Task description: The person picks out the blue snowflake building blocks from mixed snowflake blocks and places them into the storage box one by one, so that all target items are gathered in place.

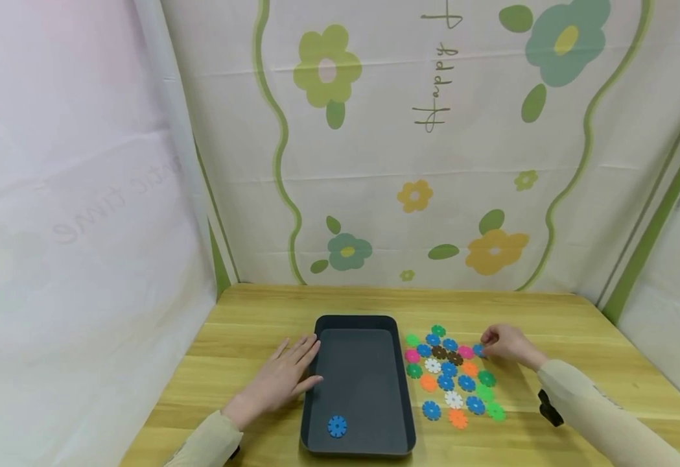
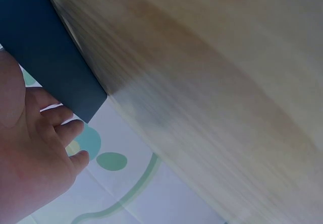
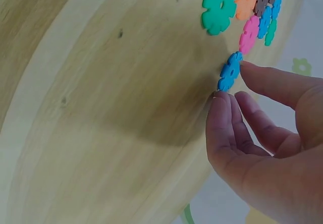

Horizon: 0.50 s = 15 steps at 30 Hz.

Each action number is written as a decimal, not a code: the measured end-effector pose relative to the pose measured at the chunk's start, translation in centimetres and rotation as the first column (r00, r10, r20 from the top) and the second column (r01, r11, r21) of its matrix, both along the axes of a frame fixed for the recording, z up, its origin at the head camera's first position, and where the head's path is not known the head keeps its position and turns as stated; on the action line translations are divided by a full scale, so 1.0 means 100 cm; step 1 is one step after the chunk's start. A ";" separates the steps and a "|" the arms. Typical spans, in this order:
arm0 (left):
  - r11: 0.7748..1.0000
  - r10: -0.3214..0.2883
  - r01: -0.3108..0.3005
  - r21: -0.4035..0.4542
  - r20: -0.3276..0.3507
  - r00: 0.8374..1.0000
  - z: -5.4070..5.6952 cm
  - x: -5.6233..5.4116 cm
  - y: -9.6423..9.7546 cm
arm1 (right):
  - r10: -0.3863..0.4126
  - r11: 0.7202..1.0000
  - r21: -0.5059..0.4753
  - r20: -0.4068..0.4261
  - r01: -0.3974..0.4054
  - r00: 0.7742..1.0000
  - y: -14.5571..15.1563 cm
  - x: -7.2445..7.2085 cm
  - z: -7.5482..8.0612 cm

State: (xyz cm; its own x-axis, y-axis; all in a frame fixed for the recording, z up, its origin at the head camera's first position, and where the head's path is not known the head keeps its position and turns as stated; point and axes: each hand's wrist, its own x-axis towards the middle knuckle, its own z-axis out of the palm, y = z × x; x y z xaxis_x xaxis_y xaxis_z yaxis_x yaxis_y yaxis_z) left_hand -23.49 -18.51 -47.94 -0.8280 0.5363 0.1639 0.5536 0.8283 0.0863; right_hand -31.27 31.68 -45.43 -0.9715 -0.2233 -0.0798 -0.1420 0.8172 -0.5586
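Observation:
My right hand (image 1: 504, 342) is at the far right of a spread of flower-shaped plastic discs. In the right wrist view its thumb and forefinger pinch a blue notched disc (image 3: 230, 72) by its edges, low at the tabletop. A pink disc (image 3: 249, 35) lies just beyond it. My left hand (image 1: 284, 375) rests along the left side of a dark grey tray (image 1: 406, 389), fingers straight and fingertips at the rim. In the left wrist view, the fingers (image 2: 68, 130) lie beside the tray's outer wall (image 2: 65, 77). Inside the tray, one blue disc (image 1: 336, 426) lies flat near its front.
Several discs in green, orange, white, brown, pink and blue lie right of the tray, among them a white disc (image 1: 453, 399) and an orange disc (image 1: 458, 419). The wooden table (image 1: 246, 324) ends at a printed flower curtain (image 1: 375, 149) behind.

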 end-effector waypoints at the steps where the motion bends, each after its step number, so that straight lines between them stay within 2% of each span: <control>1: 1.000 0.000 0.000 0.000 0.001 1.000 0.000 0.000 0.000 | 0.009 1.000 0.005 -0.004 -0.009 1.000 0.000 -0.001 -0.001; 15: 1.000 0.001 -0.001 -0.004 0.007 1.000 0.000 -0.001 0.000 | 0.005 1.000 0.014 -0.001 -0.005 1.000 -0.003 -0.003 -0.003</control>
State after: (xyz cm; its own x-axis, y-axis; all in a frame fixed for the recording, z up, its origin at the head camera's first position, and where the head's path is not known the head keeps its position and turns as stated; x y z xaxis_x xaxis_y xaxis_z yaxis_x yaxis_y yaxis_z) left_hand -23.60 -18.46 -47.94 -0.8295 0.5361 0.1563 0.5523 0.8291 0.0871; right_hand -31.62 31.41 -45.76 -0.9705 -0.2269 -0.0820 -0.1466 0.8243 -0.5468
